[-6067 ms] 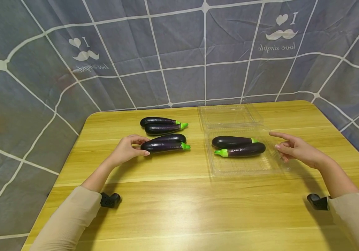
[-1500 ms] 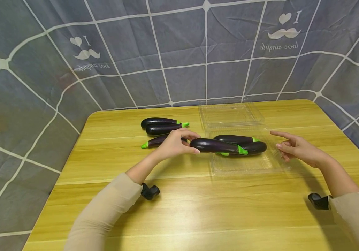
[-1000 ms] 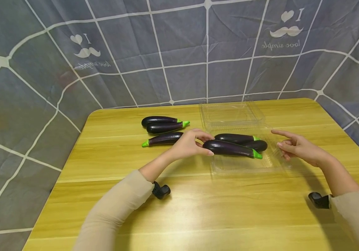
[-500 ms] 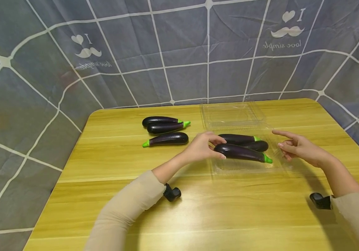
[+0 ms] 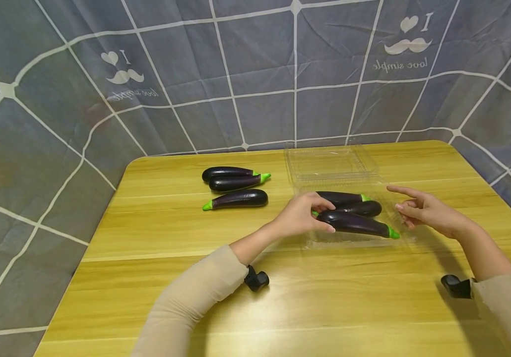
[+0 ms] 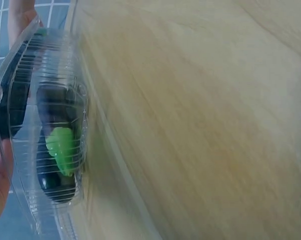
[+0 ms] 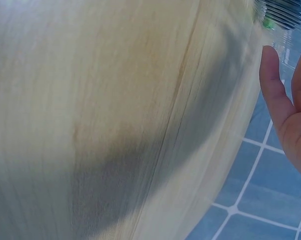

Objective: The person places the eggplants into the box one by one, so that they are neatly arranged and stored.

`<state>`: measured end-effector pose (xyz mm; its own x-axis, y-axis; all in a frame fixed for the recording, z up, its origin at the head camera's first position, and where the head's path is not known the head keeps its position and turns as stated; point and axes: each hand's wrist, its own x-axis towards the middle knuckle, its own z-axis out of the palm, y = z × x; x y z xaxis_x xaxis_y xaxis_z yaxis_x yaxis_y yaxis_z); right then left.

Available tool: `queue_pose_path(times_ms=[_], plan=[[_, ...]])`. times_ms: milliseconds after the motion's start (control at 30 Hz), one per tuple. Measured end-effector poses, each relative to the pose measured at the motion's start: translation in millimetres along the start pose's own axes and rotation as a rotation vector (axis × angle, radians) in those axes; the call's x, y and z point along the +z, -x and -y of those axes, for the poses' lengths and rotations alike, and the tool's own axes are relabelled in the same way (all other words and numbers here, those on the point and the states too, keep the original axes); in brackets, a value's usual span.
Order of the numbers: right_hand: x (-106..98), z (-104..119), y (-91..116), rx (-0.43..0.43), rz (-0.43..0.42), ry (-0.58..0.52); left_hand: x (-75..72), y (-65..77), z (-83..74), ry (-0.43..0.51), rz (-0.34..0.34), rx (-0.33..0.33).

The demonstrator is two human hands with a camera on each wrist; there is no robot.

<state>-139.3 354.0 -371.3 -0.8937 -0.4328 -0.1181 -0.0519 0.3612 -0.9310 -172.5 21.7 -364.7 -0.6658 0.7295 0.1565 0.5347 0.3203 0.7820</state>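
Note:
My left hand [image 5: 302, 215] grips the blunt left end of a dark purple eggplant [image 5: 358, 224], its green stem pointing right and slightly down. That eggplant is over the front half of a clear plastic clamshell box [image 5: 336, 243], tilted above the base in the left wrist view. Two other eggplants lie inside, one at the back [image 5: 340, 198] and one in the middle [image 5: 371, 208], partly hidden. By the box's right edge is my right hand [image 5: 431, 210], holding nothing, index finger extended; whether it touches the plastic I cannot tell.
The clamshell's lid [image 5: 331, 161] lies folded back behind its base. Left of the box, a pair of eggplants [image 5: 234, 183] lies together, with a single eggplant [image 5: 242, 198] in front. A grey checked curtain [image 5: 255, 74] hangs around the wooden table [image 5: 309, 312].
My left hand has taken one eggplant from the front pair on the left and carried it rightward over the box, now lower and nearer the front. The right hand has stayed put.

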Motion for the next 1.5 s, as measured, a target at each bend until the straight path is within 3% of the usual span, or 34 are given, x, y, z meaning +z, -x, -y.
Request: queue_pose_path(times_ms=[433, 833, 1300, 1500], plan=[[2.1, -0.4, 2.1, 0.008, 0.001, -0.008, 9.6, 0.1, -5.2, -0.169, -0.007, 0.031], [0.8, -1.3, 0.7, -0.012, 0.011, -0.012, 14.3, -2.9, -5.9, -0.315, -0.019, 0.01], [1.5, 0.0, -2.1, 0.0, 0.001, 0.001, 15.1, -3.5, -5.7, -0.329, -0.046, -0.016], [1.5, 0.8, -3.1, 0.01, -0.006, 0.006, 15.6, -5.3, -7.8, -0.397, -0.028, -0.05]])
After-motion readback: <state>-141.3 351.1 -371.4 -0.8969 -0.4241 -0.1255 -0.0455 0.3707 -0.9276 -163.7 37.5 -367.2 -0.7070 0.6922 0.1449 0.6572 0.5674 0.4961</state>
